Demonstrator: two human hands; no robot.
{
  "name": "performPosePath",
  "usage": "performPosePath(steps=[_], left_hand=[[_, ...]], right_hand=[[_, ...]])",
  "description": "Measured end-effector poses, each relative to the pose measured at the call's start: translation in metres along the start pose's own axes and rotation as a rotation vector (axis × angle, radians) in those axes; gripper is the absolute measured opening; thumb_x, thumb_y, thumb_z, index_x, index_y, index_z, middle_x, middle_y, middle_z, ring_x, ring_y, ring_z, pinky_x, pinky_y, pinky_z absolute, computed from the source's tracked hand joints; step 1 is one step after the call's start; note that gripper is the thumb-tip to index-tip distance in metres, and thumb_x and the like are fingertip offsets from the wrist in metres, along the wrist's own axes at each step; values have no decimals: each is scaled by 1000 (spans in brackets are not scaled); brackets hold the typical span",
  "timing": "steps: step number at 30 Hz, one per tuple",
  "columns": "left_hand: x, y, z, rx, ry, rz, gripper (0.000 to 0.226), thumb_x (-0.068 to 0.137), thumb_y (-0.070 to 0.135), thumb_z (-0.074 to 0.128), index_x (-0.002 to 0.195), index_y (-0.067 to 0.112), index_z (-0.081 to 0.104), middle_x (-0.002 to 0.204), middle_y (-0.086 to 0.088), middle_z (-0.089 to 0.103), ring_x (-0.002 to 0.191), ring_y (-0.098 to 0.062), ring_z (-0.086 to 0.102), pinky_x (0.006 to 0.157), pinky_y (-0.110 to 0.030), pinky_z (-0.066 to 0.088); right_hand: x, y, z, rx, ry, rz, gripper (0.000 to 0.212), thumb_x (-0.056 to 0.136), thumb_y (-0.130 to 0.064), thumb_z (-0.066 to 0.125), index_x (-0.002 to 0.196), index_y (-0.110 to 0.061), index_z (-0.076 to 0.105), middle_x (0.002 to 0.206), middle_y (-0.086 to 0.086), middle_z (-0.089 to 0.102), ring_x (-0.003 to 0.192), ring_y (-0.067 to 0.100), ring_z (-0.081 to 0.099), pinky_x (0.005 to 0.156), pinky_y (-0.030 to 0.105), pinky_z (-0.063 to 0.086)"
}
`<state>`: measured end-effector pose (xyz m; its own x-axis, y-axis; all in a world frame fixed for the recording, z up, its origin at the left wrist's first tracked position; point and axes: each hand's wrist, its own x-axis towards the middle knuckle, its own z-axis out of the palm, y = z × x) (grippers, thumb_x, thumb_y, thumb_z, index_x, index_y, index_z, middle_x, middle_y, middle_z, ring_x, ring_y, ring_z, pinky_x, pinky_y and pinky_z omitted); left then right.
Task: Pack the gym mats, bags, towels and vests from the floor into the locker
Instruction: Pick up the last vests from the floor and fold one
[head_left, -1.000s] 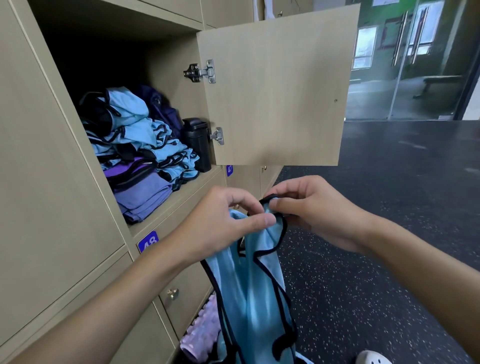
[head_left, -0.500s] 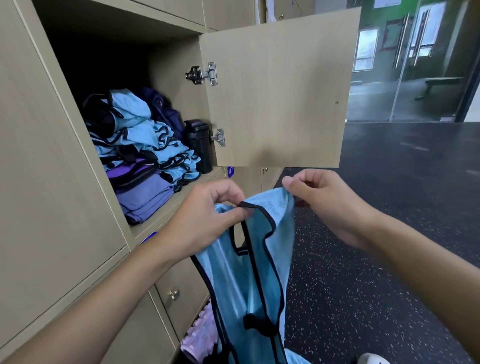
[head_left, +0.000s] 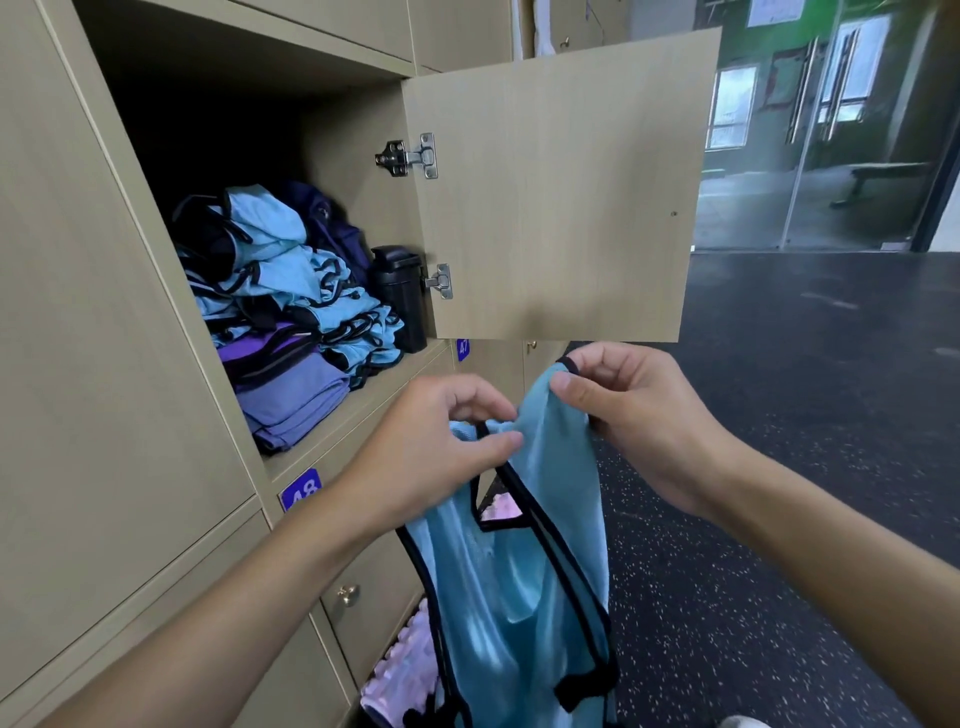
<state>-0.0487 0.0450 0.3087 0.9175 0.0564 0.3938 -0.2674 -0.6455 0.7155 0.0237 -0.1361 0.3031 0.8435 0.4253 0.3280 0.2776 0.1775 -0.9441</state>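
Facing the wooden locker bank (head_left: 130, 364), I have one compartment open. Dark speckled floor (head_left: 779, 493) runs off to my right toward glass doors (head_left: 831, 130). The compartment's door (head_left: 561, 192) is swung out to the right, and its lower edge hangs just above my right hand (head_left: 634, 415).

I hold one light blue vest (head_left: 519, 571) with black trim. It hangs in front of the lower lockers, below the front edge of the open shelf. My left hand (head_left: 431, 457) pinches the fabric by the neckline between thumb and fingers. My right hand pinches the top of a shoulder strap. The hanging vest hides part of a pink ridged mat (head_left: 405, 670) lying on the floor at the foot of the lockers.

On the shelf, a heap of blue vests (head_left: 291, 280) fills the left and middle, too tangled for me to count. They lie on folded purple cloth (head_left: 291, 400) at the front edge. One dark blue bag (head_left: 327, 223) is wedged behind them at the back. One black lidded container (head_left: 400, 291) stands upright at the shelf's right edge, just beside the lower hinge.

I count two metal hinges (head_left: 410, 156), two blue number labels (head_left: 301, 488) reading 48 and 47, and two small brass knobs (head_left: 347, 595).
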Motion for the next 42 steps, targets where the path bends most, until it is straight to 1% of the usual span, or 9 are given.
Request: performPosePath(steps=[4, 8, 14, 22, 27, 30, 34, 38, 42], left_hand=[[4, -4, -12, 11, 81, 14, 16, 85, 13, 76, 75, 25, 72, 76, 8, 74, 75, -8, 70, 74, -21, 53], [6, -3, -16, 5, 107, 61, 17, 87, 15, 74, 75, 25, 70, 75, 7, 74, 71, -7, 67, 73, -19, 50], [9, -4, -20, -61, 67, 122, 13, 94, 6, 65, 83, 13, 68, 70, 9, 70, 68, 2, 62, 72, -10, 43], [12, 1, -16, -165, 98, 234, 14, 95, 4, 63, 92, 17, 67, 77, 1, 73, 75, -4, 67, 76, -14, 48], [14, 4, -11, -224, 86, 256, 13, 93, 11, 64, 98, 23, 67, 88, -3, 72, 88, -14, 71, 80, -24, 55], [13, 7, -8, -259, 70, 241, 15, 93, 9, 64, 97, 23, 66, 91, -1, 69, 83, -14, 70, 73, -24, 55], [11, 2, -11, -254, 23, 185, 19, 92, 10, 64, 98, 28, 66, 100, 0, 68, 67, -45, 60, 65, -36, 45], [6, -4, -17, -185, -67, 150, 22, 93, -5, 61, 101, 16, 64, 106, -1, 65, 61, -14, 54, 60, -21, 44], [3, -9, -20, -168, -96, 127, 15, 88, 2, 66, 89, 16, 61, 77, -4, 64, 67, -10, 56, 66, -22, 45]], right_hand=[[5, 2, -6, -42, 95, -38, 16, 89, -3, 68, 82, -16, 60, 72, -1, 62, 69, 15, 55, 66, 26, 44], [5, 3, -8, -152, 6, -18, 14, 97, -7, 58, 110, -10, 63, 80, -1, 62, 76, 8, 57, 72, 22, 46], [-3, -2, -8, -300, -119, -34, 19, 102, -7, 49, 92, -4, 65, 83, 16, 65, 77, 15, 56, 73, 29, 46], [-16, -7, 7, -197, -434, -11, 13, 96, -9, 60, 88, -11, 70, 103, 7, 62, 90, 10, 55, 81, 28, 45], [-17, -2, 23, -108, -342, -55, 19, 93, -3, 61, 87, -15, 74, 121, 1, 60, 114, 2, 59, 94, 24, 49], [-18, 4, 29, -83, -250, -85, 19, 96, -2, 59, 91, -11, 74, 101, 10, 71, 95, 10, 63, 89, 30, 50], [-15, 4, 26, -139, -105, -80, 22, 97, -4, 58, 89, -16, 76, 94, 9, 76, 85, 9, 66, 86, 33, 55], [-12, 4, 18, -220, -20, -87, 19, 97, -6, 59, 89, -14, 76, 90, 7, 76, 83, 8, 66, 83, 31, 55], [-9, 2, 12, -293, 48, -99, 18, 97, -8, 59, 90, -12, 76, 84, 3, 75, 73, 3, 61, 71, 21, 52]])
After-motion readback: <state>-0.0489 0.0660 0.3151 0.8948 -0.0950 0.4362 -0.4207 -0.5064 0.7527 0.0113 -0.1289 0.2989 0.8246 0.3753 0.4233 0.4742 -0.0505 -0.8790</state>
